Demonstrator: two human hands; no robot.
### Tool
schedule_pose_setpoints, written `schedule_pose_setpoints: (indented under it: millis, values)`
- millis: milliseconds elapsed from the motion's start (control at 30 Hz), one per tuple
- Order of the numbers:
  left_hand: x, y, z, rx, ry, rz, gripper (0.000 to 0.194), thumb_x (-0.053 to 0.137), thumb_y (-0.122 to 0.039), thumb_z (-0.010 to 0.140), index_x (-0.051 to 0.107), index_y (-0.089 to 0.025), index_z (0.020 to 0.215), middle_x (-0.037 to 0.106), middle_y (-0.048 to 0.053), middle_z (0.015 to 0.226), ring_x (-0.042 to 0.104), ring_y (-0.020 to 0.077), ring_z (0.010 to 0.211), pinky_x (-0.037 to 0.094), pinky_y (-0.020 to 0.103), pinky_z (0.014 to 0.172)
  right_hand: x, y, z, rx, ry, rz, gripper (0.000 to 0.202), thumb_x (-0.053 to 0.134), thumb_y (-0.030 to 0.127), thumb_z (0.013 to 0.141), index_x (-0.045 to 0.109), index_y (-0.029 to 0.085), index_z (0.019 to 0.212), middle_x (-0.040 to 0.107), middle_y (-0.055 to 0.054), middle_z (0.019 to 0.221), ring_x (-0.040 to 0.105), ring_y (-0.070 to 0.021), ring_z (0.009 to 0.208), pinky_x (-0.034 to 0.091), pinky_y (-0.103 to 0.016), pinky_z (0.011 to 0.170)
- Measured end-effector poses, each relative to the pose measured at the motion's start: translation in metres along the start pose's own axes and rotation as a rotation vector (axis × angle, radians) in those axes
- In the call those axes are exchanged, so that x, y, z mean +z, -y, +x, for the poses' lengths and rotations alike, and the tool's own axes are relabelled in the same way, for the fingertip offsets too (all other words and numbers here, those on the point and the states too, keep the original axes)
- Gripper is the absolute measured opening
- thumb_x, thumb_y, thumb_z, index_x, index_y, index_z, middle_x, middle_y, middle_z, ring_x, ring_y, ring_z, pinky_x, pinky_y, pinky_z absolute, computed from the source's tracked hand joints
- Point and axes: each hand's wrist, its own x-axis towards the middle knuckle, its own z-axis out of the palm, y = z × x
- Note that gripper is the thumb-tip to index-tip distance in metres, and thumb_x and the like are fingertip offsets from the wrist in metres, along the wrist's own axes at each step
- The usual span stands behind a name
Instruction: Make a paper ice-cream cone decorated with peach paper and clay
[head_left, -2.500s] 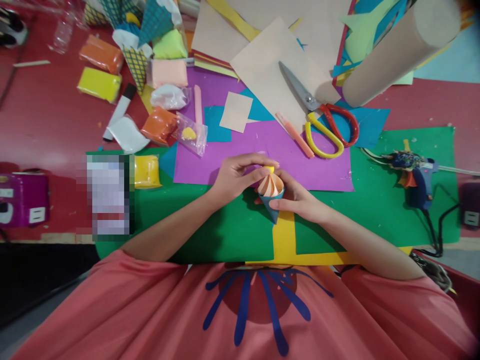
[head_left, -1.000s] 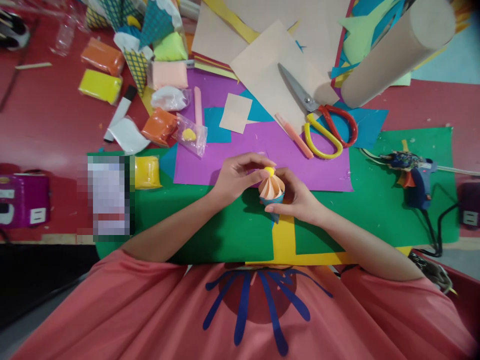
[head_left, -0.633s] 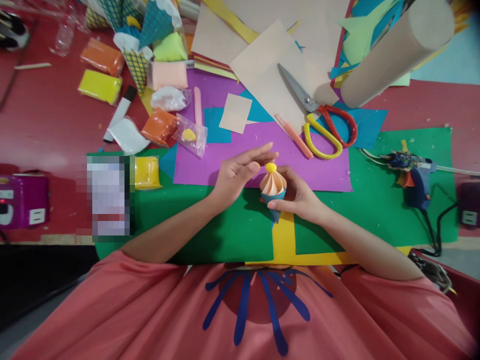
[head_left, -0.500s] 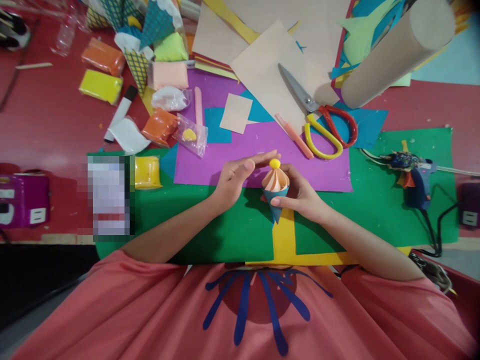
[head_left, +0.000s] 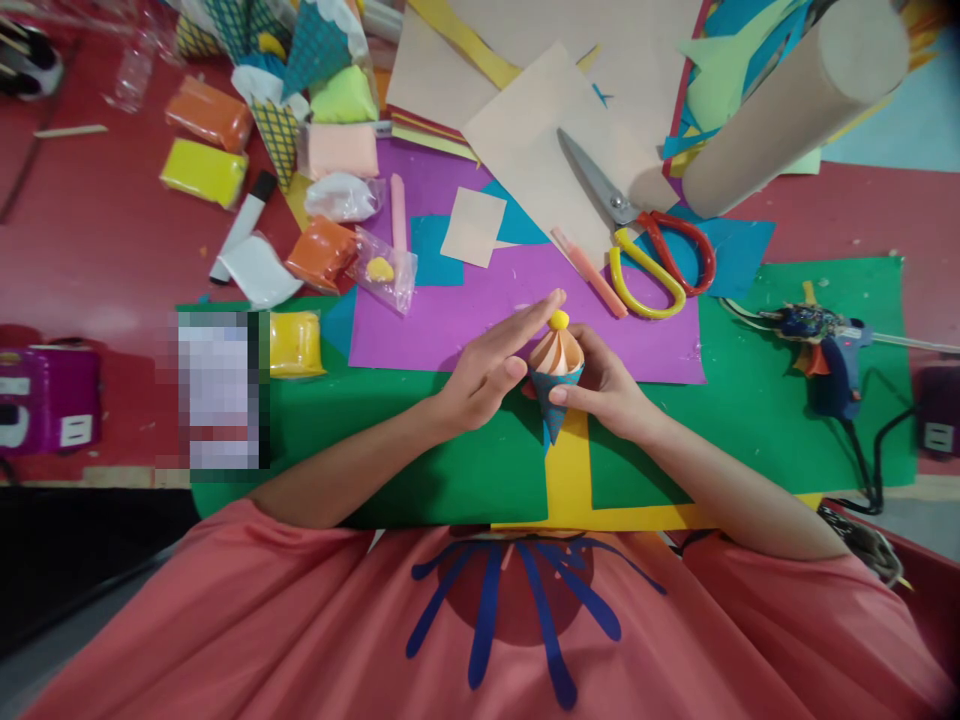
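Note:
A small paper ice cream cone [head_left: 556,385] with a blue wrapper, a pleated peach top and a yellow ball [head_left: 559,320] on its tip is held upright over the green sheet. My right hand [head_left: 611,390] grips its right side, the thumb across the blue cone and the fingers behind it. On the cone's left, my left hand [head_left: 495,370] is stretched out flat, its fingertips beside the yellow ball and its thumb apart. Whether those fingertips touch the ball, I cannot tell.
Scissors [head_left: 626,220] lie open beyond my hands beside a pink stick [head_left: 589,272]. A glue gun [head_left: 836,350] rests on the right, near a large cardboard tube [head_left: 787,110]. Clay packets [head_left: 322,253] and finished paper cones [head_left: 274,130] are at the left. A purple sheet [head_left: 450,325] lies ahead.
The cone is turned slightly, its yellow ball shifting to the right. My left hand has moved right and closer to the cone, fingers now slanting upward. My right hand keeps its hold.

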Motion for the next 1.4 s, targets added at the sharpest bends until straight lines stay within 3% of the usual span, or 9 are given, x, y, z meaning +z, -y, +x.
schedule_pose_setpoints:
  millis: [100, 200, 367, 533, 633, 800, 967, 1200, 1400]
  values:
    - [0.001, 0.002, 0.000, -0.019, 0.002, 0.016, 0.058, 0.058, -0.068, 0.087, 0.066, -0.034, 0.133, 0.062, 0.003, 0.144, 0.052, 0.0269, 0.142, 0.038, 0.039, 0.124, 0.000, 0.000, 0.000, -0.001, -0.005, 0.000, 0.057, 0.087, 0.050, 0.069, 0.051, 0.024, 0.105, 0.062, 0.000, 0.099, 0.064, -0.0168, 0.096, 0.055, -0.033, 0.088]
    - [0.002, 0.005, 0.002, -0.090, -0.051, -0.088, 0.057, 0.055, -0.068, 0.089, 0.063, -0.034, 0.135, 0.062, 0.003, 0.145, 0.056, 0.0252, 0.137, 0.047, 0.038, 0.116, 0.000, 0.000, 0.000, 0.001, 0.018, 0.042, 0.056, 0.087, 0.046, 0.070, 0.052, 0.024, 0.107, 0.062, 0.001, 0.097, 0.066, -0.0156, 0.095, 0.057, -0.031, 0.086]
    - [0.000, 0.005, 0.010, -0.267, -0.083, -0.306, 0.045, 0.072, -0.061, 0.081, 0.075, -0.026, 0.109, 0.079, 0.005, 0.108, 0.075, 0.0222, 0.100, 0.059, 0.035, 0.089, 0.000, -0.004, 0.000, 0.053, 0.136, 0.148, 0.058, 0.088, 0.038, 0.070, 0.054, 0.024, 0.116, 0.065, 0.001, 0.099, 0.067, -0.0135, 0.089, 0.059, -0.034, 0.088]
    - [-0.001, -0.001, 0.014, -0.343, -0.043, -0.435, 0.039, 0.082, -0.056, 0.073, 0.076, -0.023, 0.094, 0.076, 0.001, 0.087, 0.072, 0.0140, 0.076, 0.056, 0.026, 0.069, -0.001, -0.003, -0.001, 0.115, 0.195, 0.223, 0.052, 0.087, 0.033, 0.071, 0.056, 0.023, 0.112, 0.065, 0.002, 0.099, 0.068, -0.0126, 0.088, 0.060, -0.036, 0.091]
    - [0.000, -0.003, 0.014, -0.352, -0.034, -0.466, 0.036, 0.084, -0.052, 0.072, 0.073, -0.020, 0.085, 0.072, 0.000, 0.081, 0.070, 0.0120, 0.075, 0.056, 0.023, 0.068, 0.000, -0.001, -0.001, 0.117, 0.217, 0.253, 0.049, 0.087, 0.030, 0.072, 0.057, 0.021, 0.109, 0.066, 0.001, 0.098, 0.070, -0.0116, 0.087, 0.062, -0.032, 0.088]
    - [-0.001, -0.003, 0.015, -0.349, 0.025, -0.555, 0.046, 0.078, -0.056, 0.077, 0.072, -0.023, 0.107, 0.074, 0.001, 0.088, 0.071, 0.0139, 0.075, 0.054, 0.022, 0.060, 0.001, 0.000, -0.001, 0.114, 0.224, 0.302, 0.053, 0.089, 0.030, 0.070, 0.058, 0.020, 0.112, 0.067, 0.001, 0.099, 0.070, -0.0107, 0.087, 0.063, -0.028, 0.085]
    - [0.001, -0.002, 0.015, -0.314, 0.019, -0.537, 0.038, 0.076, -0.058, 0.078, 0.075, -0.021, 0.090, 0.074, 0.001, 0.084, 0.071, 0.0140, 0.076, 0.056, 0.023, 0.064, 0.001, 0.002, -0.001, 0.138, 0.240, 0.296, 0.054, 0.089, 0.033, 0.071, 0.055, 0.021, 0.112, 0.065, 0.001, 0.100, 0.071, -0.0107, 0.086, 0.063, -0.029, 0.085]
    - [0.001, 0.003, 0.014, -0.206, -0.154, -0.359, 0.035, 0.081, -0.051, 0.076, 0.077, -0.026, 0.100, 0.075, 0.001, 0.092, 0.070, 0.0102, 0.087, 0.055, 0.019, 0.077, 0.000, 0.001, -0.001, 0.065, 0.123, 0.084, 0.060, 0.090, 0.041, 0.067, 0.046, 0.025, 0.104, 0.058, 0.003, 0.095, 0.064, -0.0110, 0.082, 0.059, -0.027, 0.075]
    - [0.000, 0.005, 0.013, -0.251, -0.128, -0.278, 0.027, 0.085, -0.044, 0.073, 0.078, -0.022, 0.087, 0.074, 0.000, 0.085, 0.069, 0.0094, 0.077, 0.054, 0.021, 0.071, 0.003, -0.001, -0.002, 0.039, 0.089, -0.020, 0.063, 0.089, 0.046, 0.066, 0.044, 0.026, 0.104, 0.054, 0.002, 0.097, 0.059, -0.0140, 0.091, 0.055, -0.031, 0.081]
